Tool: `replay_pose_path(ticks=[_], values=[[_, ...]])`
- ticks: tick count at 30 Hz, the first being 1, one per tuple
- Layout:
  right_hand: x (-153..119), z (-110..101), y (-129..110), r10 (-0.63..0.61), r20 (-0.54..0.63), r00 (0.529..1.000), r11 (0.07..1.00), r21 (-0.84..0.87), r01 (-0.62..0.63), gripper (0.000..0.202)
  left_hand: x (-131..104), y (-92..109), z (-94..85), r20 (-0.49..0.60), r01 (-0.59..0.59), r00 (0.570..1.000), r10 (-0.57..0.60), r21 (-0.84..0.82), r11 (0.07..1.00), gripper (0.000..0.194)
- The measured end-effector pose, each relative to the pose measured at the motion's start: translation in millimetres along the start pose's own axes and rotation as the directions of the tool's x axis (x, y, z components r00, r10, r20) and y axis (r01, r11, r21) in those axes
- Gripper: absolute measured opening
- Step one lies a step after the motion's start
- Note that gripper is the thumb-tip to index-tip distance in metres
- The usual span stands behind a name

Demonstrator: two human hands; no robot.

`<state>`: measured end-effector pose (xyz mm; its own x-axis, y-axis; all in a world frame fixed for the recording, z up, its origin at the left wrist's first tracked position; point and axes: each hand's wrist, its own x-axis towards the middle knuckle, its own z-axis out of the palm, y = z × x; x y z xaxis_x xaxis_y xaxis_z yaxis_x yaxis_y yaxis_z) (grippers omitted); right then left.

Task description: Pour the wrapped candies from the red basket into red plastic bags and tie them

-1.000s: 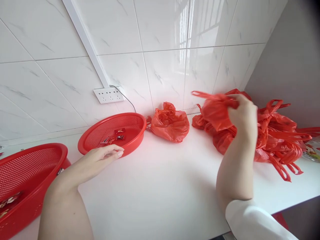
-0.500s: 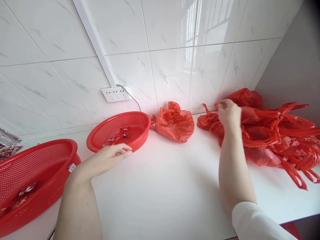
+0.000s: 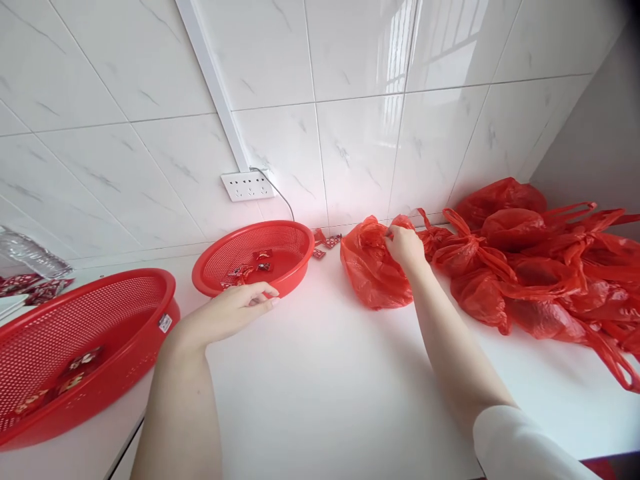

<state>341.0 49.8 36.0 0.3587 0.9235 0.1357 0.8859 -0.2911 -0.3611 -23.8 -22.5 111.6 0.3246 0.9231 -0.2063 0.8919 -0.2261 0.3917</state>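
Note:
My right hand (image 3: pixel 404 245) is closed on the gathered top of a red plastic bag (image 3: pixel 376 277) standing on the white table. The bag is crumpled and thin, and what it may contain cannot be made out. My left hand (image 3: pixel 245 308) hovers at the front rim of a round red mesh basket (image 3: pixel 295 267), its fingers loosely bent, apart and holding nothing. A few small wrapped packets (image 3: pixel 263 267) lie in that basket, partly hidden by my left hand. Several small red packets (image 3: pixel 327 243) lie between the basket and the bag.
A heap of tied red plastic bags (image 3: pixel 530 267) covers the right side of the table (image 3: pixel 320 400). A larger red basket (image 3: pixel 150 300) with packets stands at left. Behind it are more packets (image 3: pixel 47 290). A power strip (image 3: pixel 247 187) is on the tiled wall.
My right hand has left the heap of bags, moved left and taken hold of the single bag. That bag has shifted right and nearer, uncovering small packets. The view has turned slightly left.

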Motion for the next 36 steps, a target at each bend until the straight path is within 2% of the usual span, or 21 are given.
replay_pose_path(ticks=[6, 9, 12, 14, 16, 18, 20, 21, 22, 24, 26, 27, 29, 30, 31, 32, 33, 36], values=[[1.3, 30.5, 1.6, 0.084, 0.143, 0.986, 0.996, -0.031, -0.080, 0.025, -2.3, 4.5, -0.1, 0.027, 0.020, 0.999, -0.021, 0.020, 1.000, 0.044], [6.4, 31.5, 8.7, 0.102, 0.095, 0.990, 0.995, -0.016, -0.101, 0.024, -2.7, 5.3, -0.5, 0.029, 0.036, 0.999, -0.037, 0.035, 0.999, 0.044], [9.8, 14.9, 15.0, 0.091, -0.025, 0.996, 0.996, 0.016, -0.091, 0.030, -1.7, 3.1, 0.0, 0.018, 0.029, 0.999, -0.029, 0.017, 0.999, 0.045], [8.3, -0.4, 16.2, 0.022, -0.157, 0.987, 0.993, 0.116, -0.004, 0.028, -1.3, 2.1, 0.0, 0.009, 0.010, 1.000, -0.010, -0.002, 1.000, 0.044], [2.2, -15.3, 13.4, -0.091, -0.325, 0.941, 0.943, 0.276, 0.186, 0.022, -1.9, 3.8, -0.7, -0.007, -0.010, 1.000, 0.010, -0.026, 1.000, 0.040], [-9.1, -28.5, 5.5, -0.193, -0.470, 0.861, 0.813, 0.415, 0.409, 0.018, -3.1, 9.2, -1.2, -0.074, -0.042, 0.997, 0.038, -0.062, 0.997, 0.036], [-25.6, -40.1, -7.4, -0.286, -0.524, 0.802, 0.675, 0.484, 0.557, 0.017, -3.6, 17.7, 0.5, -0.211, -0.107, 0.974, 0.080, -0.119, 0.987, 0.033], [-35.4, -45.4, -15.3, -0.339, -0.524, 0.781, 0.620, 0.500, 0.605, 0.016, -3.1, 22.6, 2.6, -0.296, -0.156, 0.949, 0.107, -0.149, 0.976, 0.034], [-45.9, -50.3, -23.9, -0.402, -0.509, 0.761, 0.578, 0.504, 0.642, 0.015, -1.9, 27.8, 5.7, -0.382, -0.217, 0.914, 0.137, -0.173, 0.961, 0.036], [-67.5, -58.4, -41.5, -0.562, -0.429, 0.707, 0.511, 0.492, 0.705, 0.012, 2.1, 37.5, 14.7, -0.523, -0.356, 0.825, 0.215, -0.185, 0.916, 0.055], [-87.3, -63.1, -57.2, -0.744, -0.273, 0.610, 0.434, 0.498, 0.751, 0.009, 7.1, 45.5, 25.4, -0.576, -0.467, 0.758, 0.307, -0.149, 0.872, 0.075], [-95.5, -64.1, -63.3, -0.823, -0.154, 0.546, 0.406, 0.513, 0.756, 0.008, 9.5, 48.4, 30.5, -0.562, -0.493, 0.753, 0.343, -0.136, 0.859, 0.080], [-107.3, -63.3, -71.0, -0.901, 0.129, 0.415, 0.412, 0.555, 0.722, 0.009, 13.1, 51.5, 38.2, -0.474, -0.489, 0.796, 0.376, -0.138, 0.861, 0.084], [-110.6, -62.0, -72.6, -0.894, 0.255, 0.368, 0.447, 0.570, 0.690, 0.010, 14.2, 51.8, 40.6, -0.417, -0.464, 0.831, 0.369, -0.154, 0.872, 0.085], [-112.0, -60.4, -72.9, -0.868, 0.353, 0.349, 0.495, 0.571, 0.654, 0.012, 15.1, 51.4, 42.1, -0.368, -0.437, 0.860, 0.353, -0.173, 0.883, 0.086], [-111.9, -58.5, -72.3, -0.833, 0.418, 0.362, 0.550, 0.557, 0.623, 0.016, 15.7, 50.2, 42.8, -0.333, -0.413, 0.880, 0.337, -0.188, 0.891, 0.086], [-110.5, -56.5, -71.0, -0.794, 0.451, 0.407, 0.605, 0.526, 0.597, 0.019, 16.4, 48.6, 42.8, -0.314, -0.400, 0.890, 0.330, -0.193, 0.896, 0.084], [-102.9, -50.7, -67.2, -0.657, 0.456, 0.600, 0.753, 0.376, 0.540, 0.020, 19.5, 42.1, 41.6, -0.320, -0.409, 0.882, 0.347, -0.152, 0.900, 0.076]])
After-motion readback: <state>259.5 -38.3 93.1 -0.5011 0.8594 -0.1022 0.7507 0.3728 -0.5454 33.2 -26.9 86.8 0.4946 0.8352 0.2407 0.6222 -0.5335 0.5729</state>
